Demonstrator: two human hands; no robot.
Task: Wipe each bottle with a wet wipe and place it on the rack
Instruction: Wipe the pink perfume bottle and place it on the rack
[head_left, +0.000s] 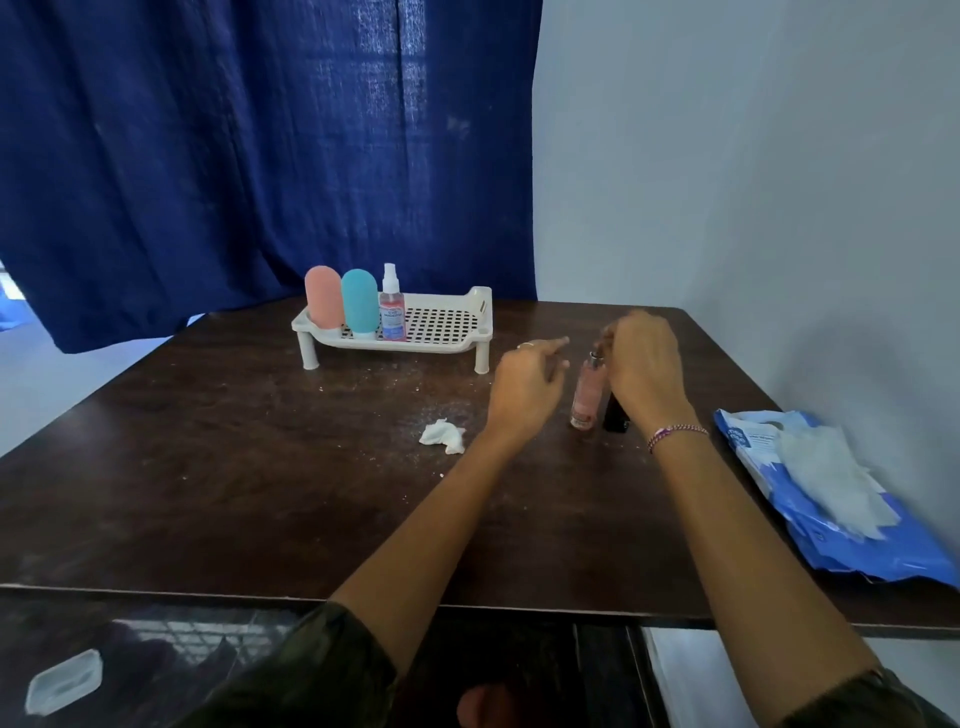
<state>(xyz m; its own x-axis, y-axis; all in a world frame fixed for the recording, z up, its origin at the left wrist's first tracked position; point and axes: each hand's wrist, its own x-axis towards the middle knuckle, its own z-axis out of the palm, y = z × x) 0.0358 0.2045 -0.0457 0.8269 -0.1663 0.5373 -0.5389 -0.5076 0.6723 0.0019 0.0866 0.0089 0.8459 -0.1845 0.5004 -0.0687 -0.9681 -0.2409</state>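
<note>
A white perforated rack (441, 325) stands at the table's far side. On its left end stand a pink bottle (323, 297), a teal bottle (359, 301) and a clear pink spray bottle (392, 306). A slim pink glass bottle (587, 395) stands upright on the table to the right. My right hand (644, 364) pinches its top with curled fingers. A black bottle (616, 415) stands just behind that hand, mostly hidden. My left hand (524, 384) hovers left of the slim bottle, fingers loosely extended, holding nothing. A crumpled white wipe (441, 435) lies on the table.
A blue wet-wipe pack (831, 493) with a wipe pulled out lies at the table's right edge. White crumbs dot the dark wooden table (208, 467). A blue curtain hangs behind, and a grey wall runs along the right.
</note>
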